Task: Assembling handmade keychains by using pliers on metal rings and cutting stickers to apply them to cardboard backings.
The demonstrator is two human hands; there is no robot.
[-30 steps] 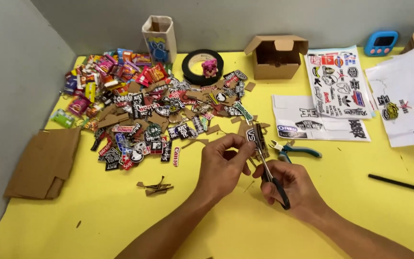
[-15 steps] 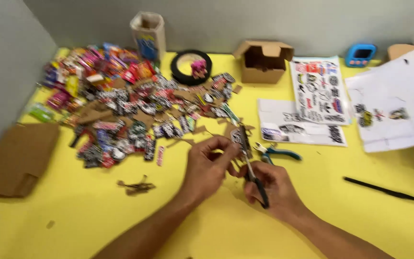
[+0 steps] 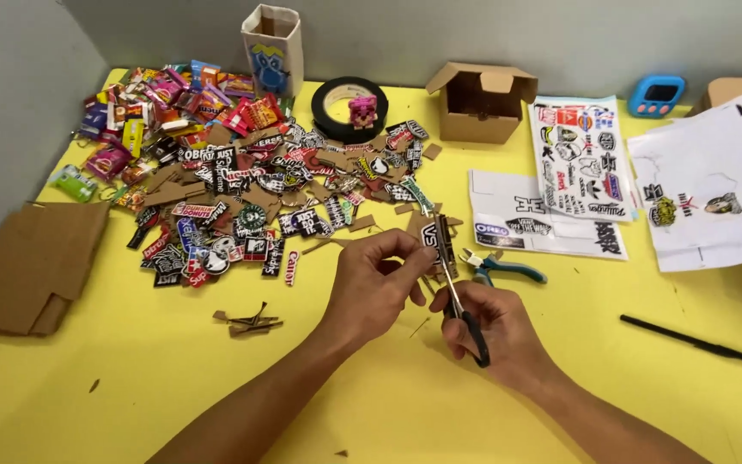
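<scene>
Gripping a small cardboard-backed sticker piece [image 3: 428, 236] between thumb and fingertips, the left hand [image 3: 375, 283] holds it above the middle of the yellow table [image 3: 130, 404], towards the near edge. The right hand [image 3: 495, 331] is closed around the black handles of a pair of scissors [image 3: 455, 283], fingers through the loops; the blades point away from the person and meet the piece at its right side. Both hands sit close together, nearly touching.

Just to the right of the scissors lies a pair of blue-handled pliers [image 3: 508, 269], flat on the table. Beyond them rest printed sticker sheets [image 3: 577, 172], with a larger white sheet [image 3: 706, 198] towards the right edge. A black pen [image 3: 687, 338] lies on its own near the right edge.

A broad heap of cut stickers and cardboard scraps [image 3: 242, 206] covers the left-centre area, with coloured sweet wrappers [image 3: 156, 103] at the far left corner. A folded brown cardboard stack [image 3: 36, 266] lies at the left edge. Along the far edge stand a paper bag [image 3: 274, 47], a black tape roll [image 3: 349, 107], an open cardboard box [image 3: 481, 103] and a blue timer [image 3: 656, 94]. A few cardboard offcuts [image 3: 249, 320] lie to the left of the left forearm.
</scene>
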